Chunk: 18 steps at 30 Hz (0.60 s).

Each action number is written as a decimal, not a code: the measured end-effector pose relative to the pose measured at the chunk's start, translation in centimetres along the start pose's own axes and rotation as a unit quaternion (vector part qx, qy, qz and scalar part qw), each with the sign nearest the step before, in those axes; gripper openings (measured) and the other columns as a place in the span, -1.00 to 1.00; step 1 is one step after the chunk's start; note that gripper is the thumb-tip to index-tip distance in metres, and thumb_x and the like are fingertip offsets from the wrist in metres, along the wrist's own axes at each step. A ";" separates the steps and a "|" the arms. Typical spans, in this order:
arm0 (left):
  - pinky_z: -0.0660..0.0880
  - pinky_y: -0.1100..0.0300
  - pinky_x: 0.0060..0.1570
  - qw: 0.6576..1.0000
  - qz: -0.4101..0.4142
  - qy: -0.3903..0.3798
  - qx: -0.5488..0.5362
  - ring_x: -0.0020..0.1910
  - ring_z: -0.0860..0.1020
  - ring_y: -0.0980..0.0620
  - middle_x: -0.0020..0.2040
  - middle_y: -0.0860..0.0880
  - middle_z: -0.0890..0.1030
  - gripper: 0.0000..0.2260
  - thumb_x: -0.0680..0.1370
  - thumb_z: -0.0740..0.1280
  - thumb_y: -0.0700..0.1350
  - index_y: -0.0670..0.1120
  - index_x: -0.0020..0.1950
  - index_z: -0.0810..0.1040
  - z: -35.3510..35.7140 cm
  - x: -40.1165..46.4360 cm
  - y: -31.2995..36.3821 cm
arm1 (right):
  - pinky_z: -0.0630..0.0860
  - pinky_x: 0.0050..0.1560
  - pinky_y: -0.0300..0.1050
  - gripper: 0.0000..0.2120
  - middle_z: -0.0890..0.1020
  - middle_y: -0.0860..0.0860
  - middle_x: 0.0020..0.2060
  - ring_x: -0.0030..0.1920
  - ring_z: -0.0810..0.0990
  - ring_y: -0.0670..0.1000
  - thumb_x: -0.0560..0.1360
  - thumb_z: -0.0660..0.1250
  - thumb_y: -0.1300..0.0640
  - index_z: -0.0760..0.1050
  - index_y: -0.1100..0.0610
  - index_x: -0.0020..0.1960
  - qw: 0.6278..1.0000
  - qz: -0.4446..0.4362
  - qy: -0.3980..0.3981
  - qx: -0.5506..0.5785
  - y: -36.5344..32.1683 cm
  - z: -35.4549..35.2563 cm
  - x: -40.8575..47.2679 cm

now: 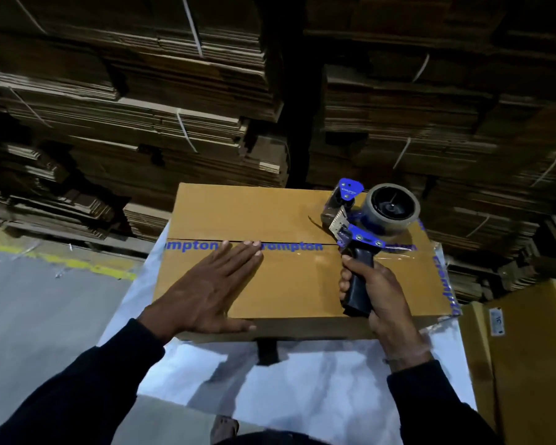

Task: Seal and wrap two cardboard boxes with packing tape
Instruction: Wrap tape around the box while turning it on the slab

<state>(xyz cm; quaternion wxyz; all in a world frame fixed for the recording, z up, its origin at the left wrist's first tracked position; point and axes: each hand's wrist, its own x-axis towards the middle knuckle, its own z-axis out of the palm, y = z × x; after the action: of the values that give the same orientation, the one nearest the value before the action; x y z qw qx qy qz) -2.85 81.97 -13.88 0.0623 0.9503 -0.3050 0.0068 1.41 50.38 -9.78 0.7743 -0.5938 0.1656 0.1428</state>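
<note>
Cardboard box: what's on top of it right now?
On the cardboard box: the left hand pressed flat near the flap seam, and the tape dispenser gripped by the right hand. The seam under the fingertips is hidden.

Left sleeve [87, 390]: dark navy, long, plain fabric, ended at the wrist, lower left of the frame.
Right sleeve [443, 399]: same dark fabric, lower right.
Right wrist [398, 359]: carried a thin band at the cuff.
</note>
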 end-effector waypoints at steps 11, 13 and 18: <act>-0.15 -0.09 0.66 0.999 0.027 -0.029 -0.005 0.69 -0.28 -0.03 0.71 -0.14 -0.21 -0.09 0.63 -0.18 0.48 -0.17 0.72 -0.17 0.6 7.5 3.4 | 0.43 -0.48 -0.16 -0.94 0.50 0.07 -0.40 -0.47 0.46 0.03 0.58 0.40 0.26 0.53 0.16 0.00 0.998 -0.027 0.061 -0.006 0.8 0.9 0.1; -0.19 -0.05 0.66 0.999 0.021 -0.034 -0.007 0.69 -0.28 -0.01 0.71 -0.11 -0.22 -0.14 0.64 -0.21 0.45 -0.15 0.72 -0.18 0.6 7.6 2.8 | 0.43 -0.47 -0.16 -0.94 0.50 0.07 -0.39 -0.47 0.46 0.03 0.57 0.40 0.26 0.53 0.15 0.00 0.998 -0.027 0.065 -0.002 0.9 0.8 0.1; -0.17 -0.03 0.67 0.999 -0.035 -0.008 0.001 0.70 -0.22 0.01 0.72 -0.05 -0.18 -0.09 0.57 -0.36 0.49 -0.11 0.73 -0.15 0.1 3.9 -2.7 | 0.43 -0.46 -0.16 -0.93 0.49 0.07 -0.39 -0.46 0.46 0.04 0.56 0.41 0.26 0.53 0.14 -0.02 0.997 -0.030 0.072 -0.006 1.1 0.9 0.3</act>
<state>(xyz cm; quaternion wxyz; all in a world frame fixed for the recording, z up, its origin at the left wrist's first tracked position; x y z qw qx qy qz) 1.89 81.82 -14.11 0.0588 0.9605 -0.2722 -0.0025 1.30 51.51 -10.63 0.7608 -0.6119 0.2021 0.0772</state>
